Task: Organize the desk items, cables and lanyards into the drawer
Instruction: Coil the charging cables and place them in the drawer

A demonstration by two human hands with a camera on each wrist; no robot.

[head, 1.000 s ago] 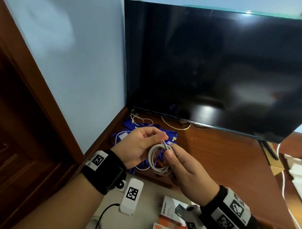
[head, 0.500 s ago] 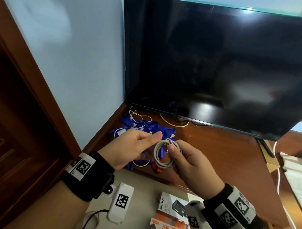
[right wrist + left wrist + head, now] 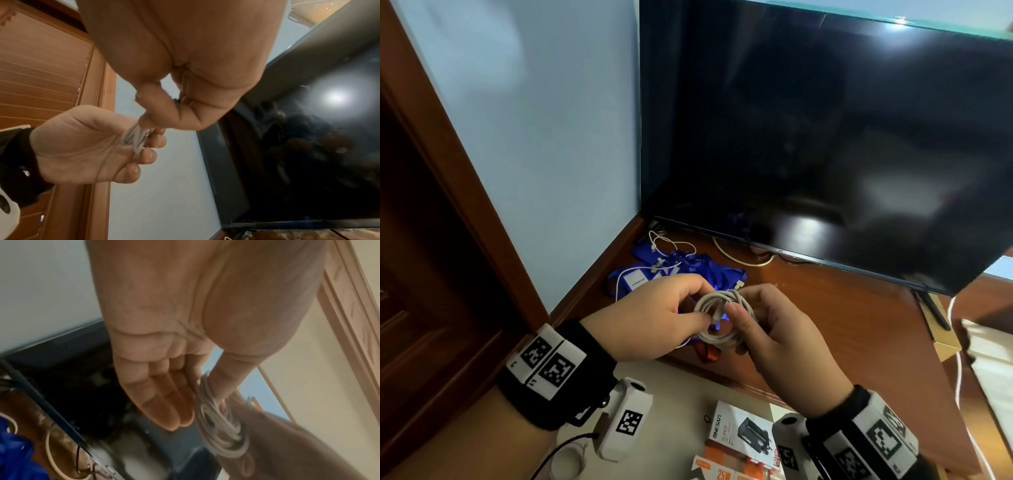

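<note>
A coiled white cable hangs above the desk's front edge — pinched on one side by the left hand, on the other by the right hand. Blue lanyards lie behind it at the desk's back left corner, below the dark screen.

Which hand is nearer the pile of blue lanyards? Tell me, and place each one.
Left. The left hand hovers right over the near edge of the blue lanyards, pinching the coiled white cable. The right hand grips that coil from the other side, farther from them.
</note>
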